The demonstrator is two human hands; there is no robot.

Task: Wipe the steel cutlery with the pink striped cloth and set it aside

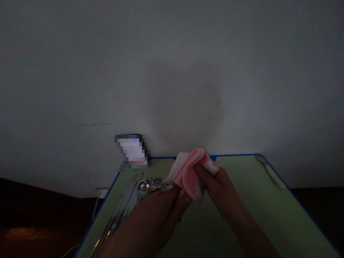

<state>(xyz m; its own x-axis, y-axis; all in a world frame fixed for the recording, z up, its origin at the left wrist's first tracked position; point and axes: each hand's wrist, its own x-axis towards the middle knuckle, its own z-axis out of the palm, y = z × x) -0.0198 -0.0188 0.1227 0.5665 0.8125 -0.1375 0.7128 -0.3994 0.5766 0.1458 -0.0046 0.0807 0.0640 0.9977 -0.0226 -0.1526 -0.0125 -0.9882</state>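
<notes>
A pink and white cloth is bunched up above the middle of the table. My right hand grips it from the right, thumb pressed into the folds. My left hand is closed against the cloth's lower left side; what lies inside its fingers is hidden. Left of that hand, partly covered by it, a shiny metal spoon lies near a second spoon bowl. Several metal knives are laid lengthwise farther left. A fork with a pale handle rests alone near the far right corner.
The green tabletop has a blue rim and stands against a grey wall. A lit phone-like screen, pixelated, leans at the far left corner. A white cable hangs beside the left edge.
</notes>
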